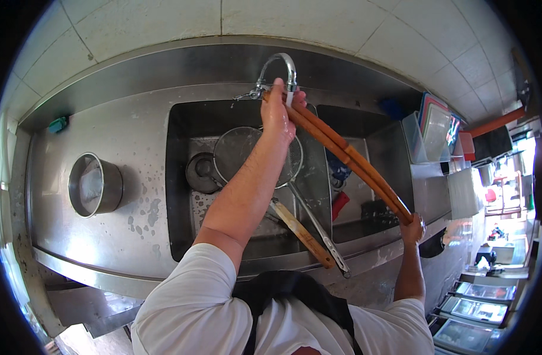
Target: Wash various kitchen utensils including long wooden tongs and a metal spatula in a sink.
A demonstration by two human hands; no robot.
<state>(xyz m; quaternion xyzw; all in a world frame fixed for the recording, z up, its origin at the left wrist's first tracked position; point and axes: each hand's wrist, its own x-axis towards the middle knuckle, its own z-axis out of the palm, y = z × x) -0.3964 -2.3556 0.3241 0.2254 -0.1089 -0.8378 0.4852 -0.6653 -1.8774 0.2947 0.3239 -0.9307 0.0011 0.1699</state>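
Two long brown wooden sticks (349, 156), lying side by side with bamboo-like joints, slant across the double sink (171, 177). My left hand (278, 115) is closed around their upper end, right beneath the curved chrome tap (287, 64). Water runs from the spout onto that end and my fingers. At the lower end, over the sink's front right edge, my right hand (412, 229) grips the sticks. Below my left forearm, a round mesh strainer (238, 152) sits in the left basin, its long metal handle reaching over the front rim. Beside it lies a flat wooden-handled tool (300, 232), its far end partly hidden.
A round dark pan (201, 173) is in the left basin. The right basin holds a red item (339, 204) and dark pieces. On the left counter stands a metal pot (95, 185), with a green sponge (58, 124) behind. A clear bin (423, 139) of boards is at right.
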